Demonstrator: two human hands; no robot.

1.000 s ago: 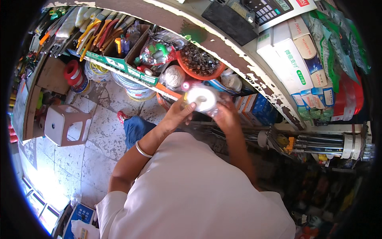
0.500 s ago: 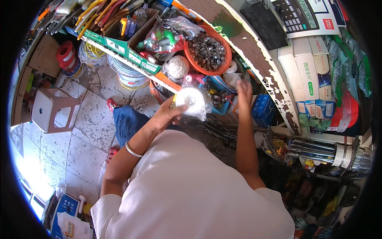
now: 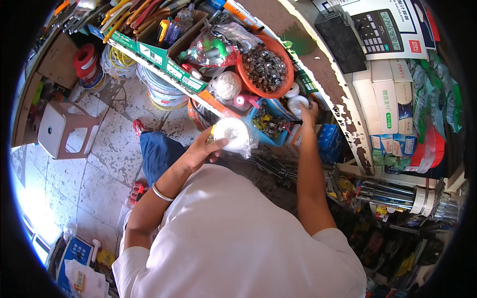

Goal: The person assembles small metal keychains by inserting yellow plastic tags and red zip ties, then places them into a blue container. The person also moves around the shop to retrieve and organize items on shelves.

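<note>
Near centre, toward eleven o'clock, the left hand (image 3: 201,149) pinches a plastic-wrapped white roll (image 3: 230,133). At two o'clock, the right hand (image 3: 310,114) reaches to a loose white roll (image 3: 296,105), fingers' grip unclear; lifting would need pinching.

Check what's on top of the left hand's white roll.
On the white roll lies the thumb of the left hand; clear plastic shows beside it. The surface beneath the thumb is hidden.
</note>
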